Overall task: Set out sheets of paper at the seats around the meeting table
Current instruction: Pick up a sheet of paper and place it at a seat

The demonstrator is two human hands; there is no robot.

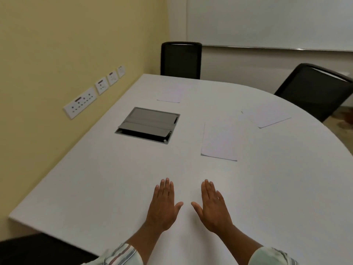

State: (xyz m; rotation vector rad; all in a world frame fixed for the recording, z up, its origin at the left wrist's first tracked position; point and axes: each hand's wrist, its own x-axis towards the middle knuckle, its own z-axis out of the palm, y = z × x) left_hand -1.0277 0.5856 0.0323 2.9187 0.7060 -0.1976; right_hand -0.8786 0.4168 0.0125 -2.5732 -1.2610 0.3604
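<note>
My left hand and my right hand lie flat, palms down, on the near part of the white meeting table, fingers extended, holding nothing. Three white sheets lie on the table. One sheet is at the far end in front of a black chair. A second sheet lies at the right edge before another black chair. A third sheet or thin stack rests mid-table, right of centre, beyond my right hand.
A grey cable box lid is set into the table's middle. The yellow wall with several power sockets runs along the table's left side. A whiteboard hangs on the far wall.
</note>
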